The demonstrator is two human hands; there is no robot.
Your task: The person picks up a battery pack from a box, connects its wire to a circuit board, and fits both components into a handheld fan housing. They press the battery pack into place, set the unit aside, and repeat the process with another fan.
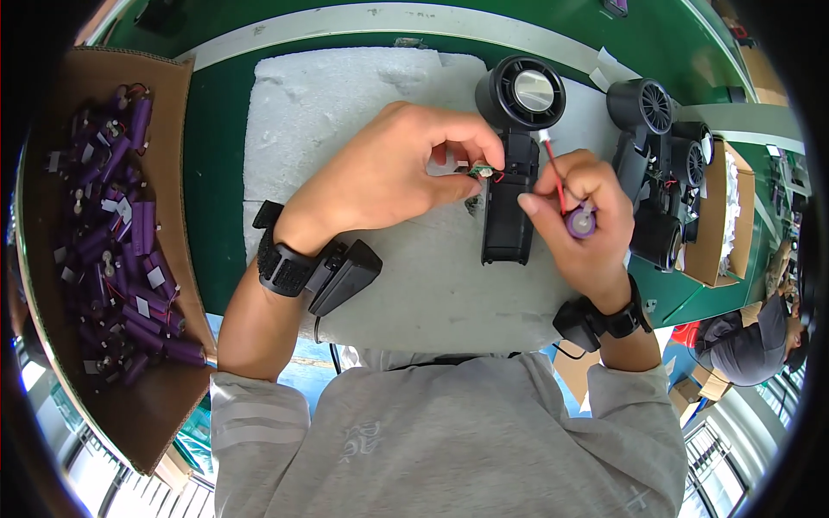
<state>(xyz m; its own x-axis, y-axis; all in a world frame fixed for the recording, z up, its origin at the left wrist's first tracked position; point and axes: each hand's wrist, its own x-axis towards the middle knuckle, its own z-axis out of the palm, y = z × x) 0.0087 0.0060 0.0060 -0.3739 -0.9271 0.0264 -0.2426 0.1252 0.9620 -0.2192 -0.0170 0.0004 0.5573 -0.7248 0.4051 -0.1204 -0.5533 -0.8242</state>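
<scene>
Left hand: the left hand (389, 173) has its grip pressed together, thumb and forefinger pinching a small green circuit board (481, 172) right at the upper handle of the black handheld fan (515, 164).
Right hand: the right hand (580, 216) has its grip closed around a purple cylindrical battery cell (580, 224), whose round end shows between the fingers; a red wire (553, 177) rises from the cell toward the fan's head.
Fan: it lies flat on the white foam pad (345, 112), round head away from the person, handle pointing toward them, between the two hands.
Progress: judging by the pictures, board and cell are both outside the handle, joined by wire; seating them in the handle and closing it look left to do.
Supplies: a cardboard box (173, 380) at the person's left holds many more purple cells with leads (121, 233).
Other units: several black fans (656, 164) sit bunched to the right, beside another carton (712, 242).
Worktop: the green worktop (216, 173) carries the pad and boxes.
Wrists: black strapped devices sit on both wrists.
</scene>
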